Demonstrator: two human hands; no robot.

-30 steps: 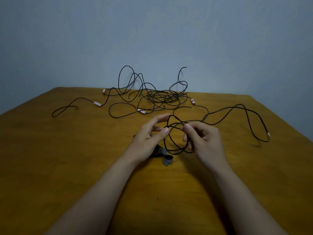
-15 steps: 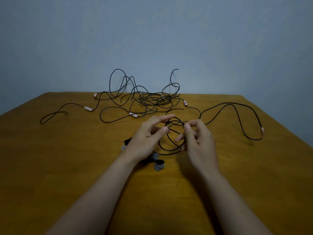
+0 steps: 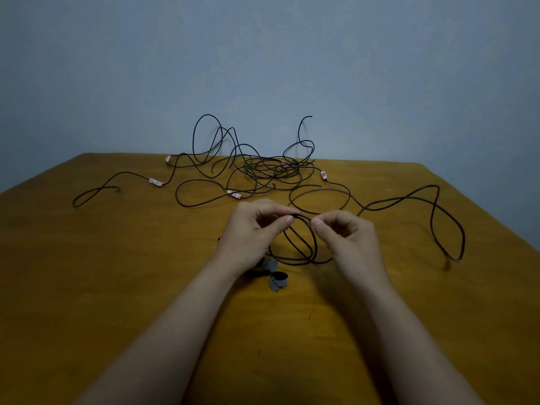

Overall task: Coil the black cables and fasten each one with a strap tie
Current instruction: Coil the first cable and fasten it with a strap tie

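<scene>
Two hands held a part-wound black cable over a yellow-brown wooden table (image 3: 117,287) against a plain blue-grey wall (image 3: 263,54).
Left hand (image 3: 248,238) and right hand (image 3: 347,241) each pinched the top of the small coil (image 3: 315,244) above the table's middle; its loose run (image 3: 438,206) trailed toward the right edge. A cable tangle (image 3: 271,168) lay along the far edge, and curled strap ties (image 3: 278,280) lay by the left wrist. Bare wood spread along the near and left edges.
</scene>
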